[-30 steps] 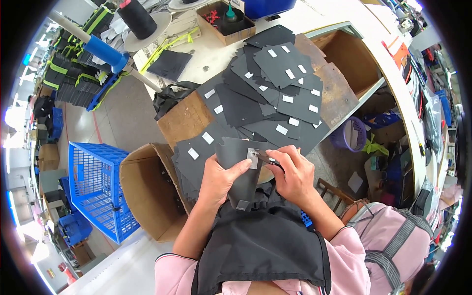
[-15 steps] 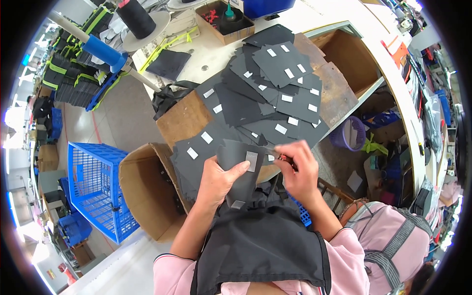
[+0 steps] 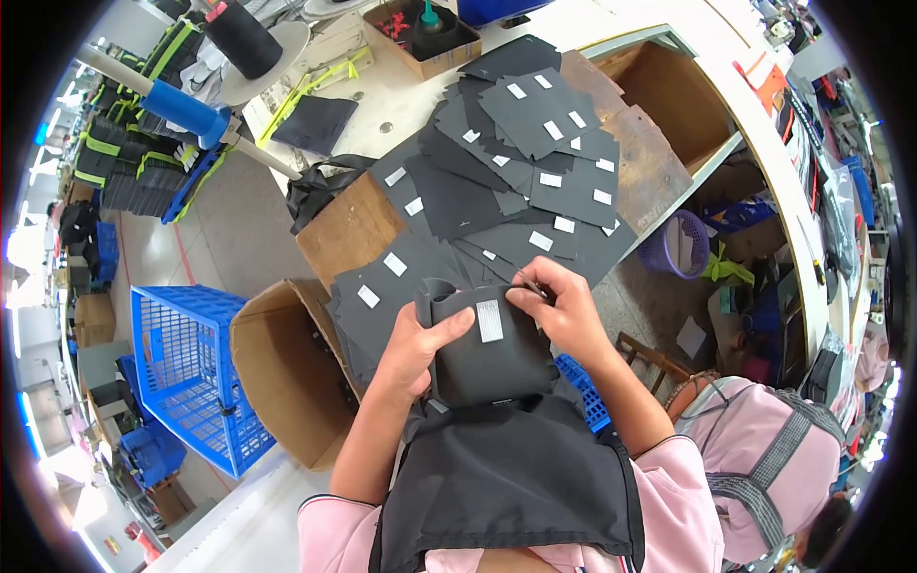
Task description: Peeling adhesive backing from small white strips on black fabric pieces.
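Note:
A dark grey fabric panel point(image 3: 487, 359) with a white label is held up in front of my apron, its upper left edge curled over. My left hand point(image 3: 413, 349) grips the left side, thumb pressed flat beside the label. At the upper right corner my right hand point(image 3: 559, 310) pinches the panel's edge between thumb and fingers. Something small, dark and thin shows among the right fingers; its kind is not clear. Just beyond both hands lies a spread pile of similar labelled panels point(image 3: 468, 196), overlapping on the worktop.
An open cardboard box point(image 3: 277, 382) and a blue plastic crate point(image 3: 191, 372) stand at left. Black thread on a cone point(image 3: 244, 40) is at the far left. A purple basket point(image 3: 676, 246) sits under the table at right. Another person in pink point(image 3: 755, 458) is close at my right.
My right hand has moved in from beside the panel to pinch its upper right corner. The panel is now opened out wider and faces me more squarely.

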`<state>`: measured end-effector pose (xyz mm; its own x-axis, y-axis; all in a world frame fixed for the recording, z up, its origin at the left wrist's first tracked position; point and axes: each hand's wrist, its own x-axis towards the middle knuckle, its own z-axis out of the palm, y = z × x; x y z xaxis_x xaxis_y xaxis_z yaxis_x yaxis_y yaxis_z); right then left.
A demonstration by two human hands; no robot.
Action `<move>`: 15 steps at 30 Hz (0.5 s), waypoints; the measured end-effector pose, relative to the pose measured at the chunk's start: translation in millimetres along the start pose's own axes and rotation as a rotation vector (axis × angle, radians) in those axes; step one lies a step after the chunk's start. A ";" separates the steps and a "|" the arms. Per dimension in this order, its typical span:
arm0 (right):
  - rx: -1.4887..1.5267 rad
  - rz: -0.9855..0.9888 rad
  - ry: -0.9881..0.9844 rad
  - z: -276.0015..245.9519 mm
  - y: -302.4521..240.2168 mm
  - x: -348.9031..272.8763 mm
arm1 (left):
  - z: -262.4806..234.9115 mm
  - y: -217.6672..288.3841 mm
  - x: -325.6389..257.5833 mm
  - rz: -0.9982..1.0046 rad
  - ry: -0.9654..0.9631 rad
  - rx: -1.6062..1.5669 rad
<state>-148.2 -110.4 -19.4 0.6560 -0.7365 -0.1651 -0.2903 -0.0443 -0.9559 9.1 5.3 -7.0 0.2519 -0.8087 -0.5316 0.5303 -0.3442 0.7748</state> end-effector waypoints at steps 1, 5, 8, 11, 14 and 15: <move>-0.072 -0.147 0.153 6.6 0.2 -3.0 | 1.9 -0.6 2.0 0.004 0.031 -0.043; -0.373 -0.379 0.278 3.9 -10.4 -26.3 | 2.9 2.5 2.2 0.033 0.106 -0.063; -0.491 -0.520 0.224 2.2 -2.5 -32.1 | 4.3 1.2 0.6 0.036 0.087 -0.041; -0.562 -0.602 0.204 0.2 -0.6 -24.5 | 7.5 1.9 0.1 0.010 0.079 -0.006; -0.562 -0.655 0.221 -0.3 4.2 -23.4 | 7.2 1.5 0.6 0.005 0.062 0.012; -0.542 -0.691 0.245 0.3 6.2 -22.5 | 5.7 1.2 0.5 -0.010 0.066 0.011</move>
<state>-164.6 -93.8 -21.7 0.6568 -0.5484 0.5176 -0.2158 -0.7944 -0.5678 5.3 1.8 -4.4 0.2997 -0.7718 -0.5607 0.5244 -0.3577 0.7727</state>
